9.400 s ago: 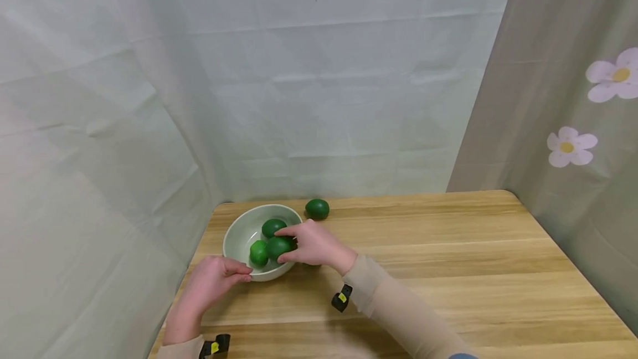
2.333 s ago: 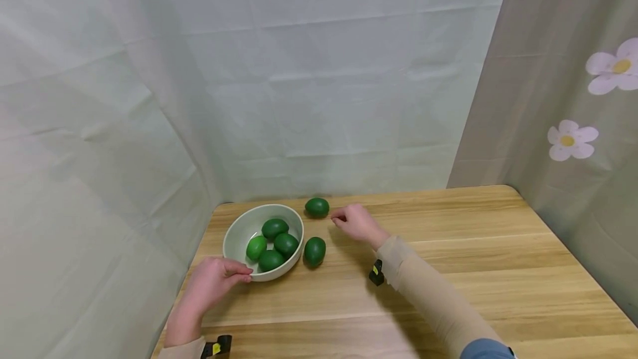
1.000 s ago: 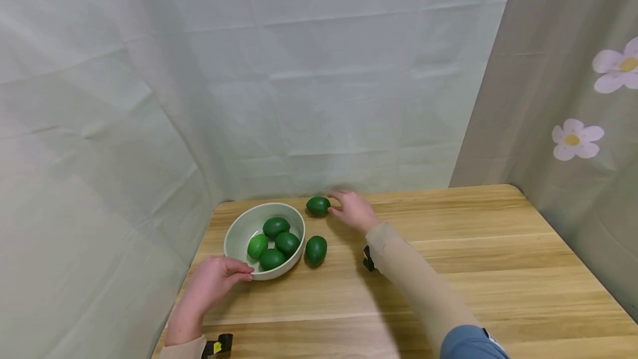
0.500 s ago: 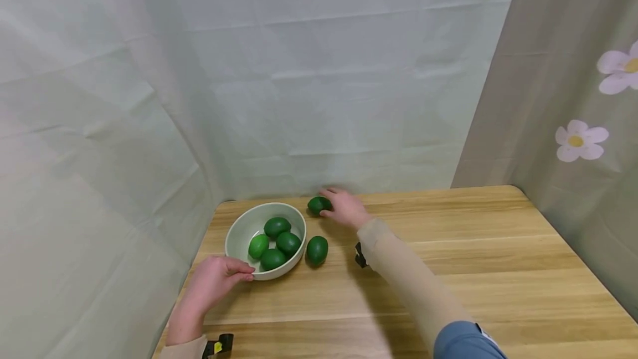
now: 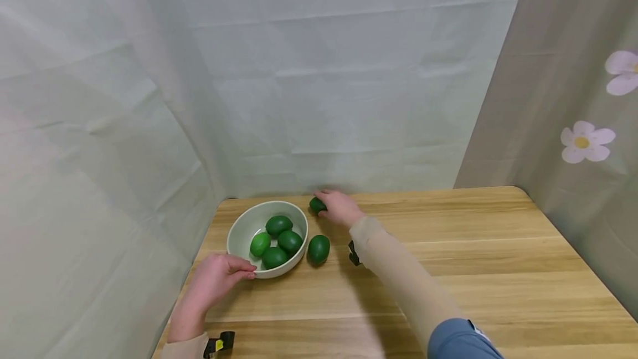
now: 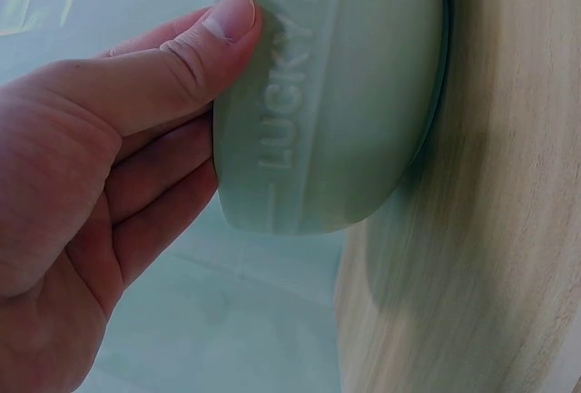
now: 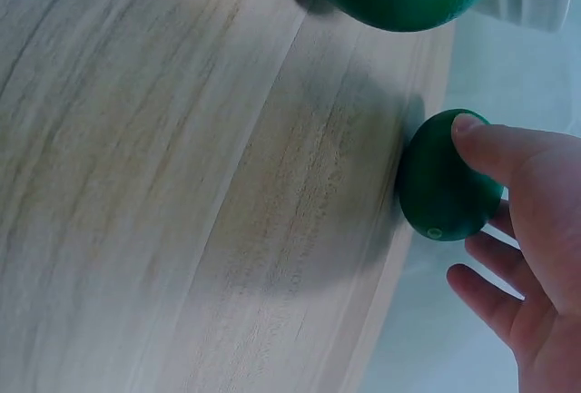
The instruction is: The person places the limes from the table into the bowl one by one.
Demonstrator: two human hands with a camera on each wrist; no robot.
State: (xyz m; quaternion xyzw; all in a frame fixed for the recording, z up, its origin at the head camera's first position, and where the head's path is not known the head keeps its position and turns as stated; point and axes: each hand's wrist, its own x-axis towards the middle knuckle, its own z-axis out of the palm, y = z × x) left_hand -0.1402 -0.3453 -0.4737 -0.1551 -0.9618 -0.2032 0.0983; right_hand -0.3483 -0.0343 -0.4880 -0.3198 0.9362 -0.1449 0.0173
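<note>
In the head view my left hand point(image 5: 214, 284) pinches the near rim of a pale green bowl point(image 5: 239, 231). The left wrist view shows the thumb on the outside of the bowl point(image 6: 363, 112), over raised letters. Inside lie several dark green avocados point(image 5: 290, 242) and one brighter green lime point(image 5: 260, 244). At the table's back edge my right hand point(image 5: 339, 208) grips another avocado point(image 5: 316, 205), partly covered by the fingers. In the right wrist view the thumb lies on this avocado point(image 7: 445, 180), with fingers behind it. One more avocado point(image 5: 318, 249) rests on the table, right of the bowl.
The wooden table point(image 5: 448, 270) reaches far to the right of the bowl. A pale cloth point(image 5: 349, 98) hangs behind its back edge, close to the right hand. Another pale cloth point(image 5: 99, 181) hangs along the left side.
Since the oldest frame, avocados have been added to the bowl. Over the last second my right hand has moved left onto the back avocado and taken hold of it. The left hand stays on the rim.
</note>
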